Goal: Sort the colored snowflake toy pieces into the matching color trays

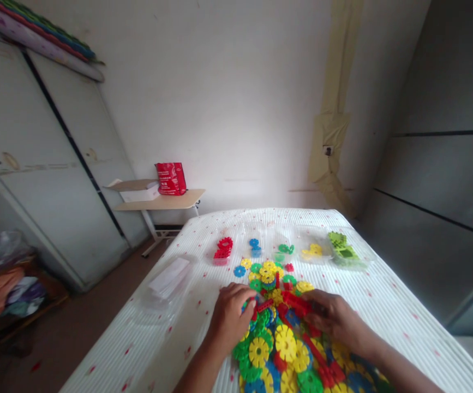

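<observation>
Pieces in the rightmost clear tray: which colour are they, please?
The pieces are light green; head view shows them.

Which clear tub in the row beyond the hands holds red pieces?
The row's leftmost tub, with red pieces; the others hold blue pieces, green pieces, yellow pieces and lime-green pieces.

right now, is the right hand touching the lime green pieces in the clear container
Apart. The head view shows white cover between the right hand and the lime green pieces.
</observation>
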`<state>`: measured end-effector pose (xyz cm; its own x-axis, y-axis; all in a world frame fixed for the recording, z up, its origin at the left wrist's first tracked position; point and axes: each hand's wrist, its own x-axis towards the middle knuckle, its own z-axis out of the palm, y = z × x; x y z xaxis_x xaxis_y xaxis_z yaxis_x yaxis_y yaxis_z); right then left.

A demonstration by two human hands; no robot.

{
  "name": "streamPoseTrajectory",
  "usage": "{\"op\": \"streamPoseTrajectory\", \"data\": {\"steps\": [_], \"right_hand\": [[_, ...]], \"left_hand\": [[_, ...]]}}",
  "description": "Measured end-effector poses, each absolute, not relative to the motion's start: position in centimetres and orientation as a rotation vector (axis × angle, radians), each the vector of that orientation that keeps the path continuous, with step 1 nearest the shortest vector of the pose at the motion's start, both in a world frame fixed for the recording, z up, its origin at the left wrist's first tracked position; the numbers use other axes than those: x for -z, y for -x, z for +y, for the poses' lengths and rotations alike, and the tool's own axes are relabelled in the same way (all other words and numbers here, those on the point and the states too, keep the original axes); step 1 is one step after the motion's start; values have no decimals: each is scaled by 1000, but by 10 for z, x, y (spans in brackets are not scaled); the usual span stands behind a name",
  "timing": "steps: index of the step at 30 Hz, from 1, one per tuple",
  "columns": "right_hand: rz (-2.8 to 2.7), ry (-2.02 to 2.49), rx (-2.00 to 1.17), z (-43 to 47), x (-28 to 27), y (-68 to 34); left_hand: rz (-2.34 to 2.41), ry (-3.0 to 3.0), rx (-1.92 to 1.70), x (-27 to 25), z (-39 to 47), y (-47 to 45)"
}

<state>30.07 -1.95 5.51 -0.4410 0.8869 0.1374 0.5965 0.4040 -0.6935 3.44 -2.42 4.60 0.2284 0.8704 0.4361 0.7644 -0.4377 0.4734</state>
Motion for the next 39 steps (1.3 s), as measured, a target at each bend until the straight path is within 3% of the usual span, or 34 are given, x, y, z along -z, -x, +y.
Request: {"op": "streamPoseTrajectory", "data": {"steps": [10,20,34,39], "right_hand": [[-2295,1165,-488,34,-96,-209],[-2313,1323,-499,89,-99,-119],[-2665,1031,-786,39,-80,-181],[-2804,950,-622,23,-71,-189]], "left_hand": [[1854,-1736,-1202,-6,-4,40],[1883,-1754,-1170,3,-3,41],[1823,-1848,-1104,-2,-6,32],[1846,-1860,-1097,0,-5,30]]}}
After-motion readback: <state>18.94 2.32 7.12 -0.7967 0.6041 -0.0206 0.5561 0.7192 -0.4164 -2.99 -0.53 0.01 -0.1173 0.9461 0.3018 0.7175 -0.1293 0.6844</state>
